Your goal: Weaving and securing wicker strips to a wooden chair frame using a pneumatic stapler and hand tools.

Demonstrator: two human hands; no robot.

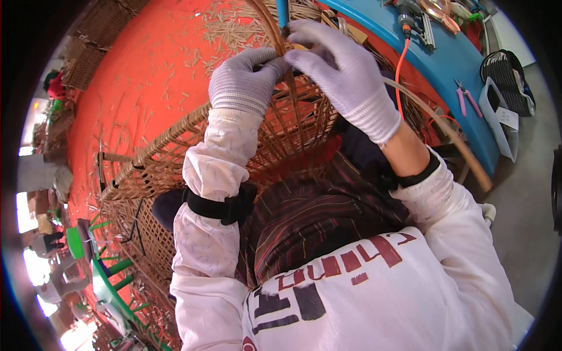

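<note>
Both my hands wear pale lavender knit gloves and meet at the top of a woven rattan piece (175, 133), an open-weave frame in front of my lap. My left hand (244, 81) is closed, its thumb and fingers pinching the rattan where strands come together. From that spot a brown rattan pole (267, 22) rises toward the upper edge. My right hand (345, 73) is bent over the same joint from the right, fingertips closed around the rattan strands (291, 88); what lies right between the tips is partly hidden. A thick pale rattan cane (448, 128) runs out to the lower right.
A blue table (451, 73) on the right carries pink-handled pliers (467, 99), power tools (406, 17) and an orange cord (399, 70). Cut rattan scraps (246, 29) litter the red floor (129, 76). Green-framed stools (111, 281) stand at the left, with stacked woven panels (93, 35) farther off.
</note>
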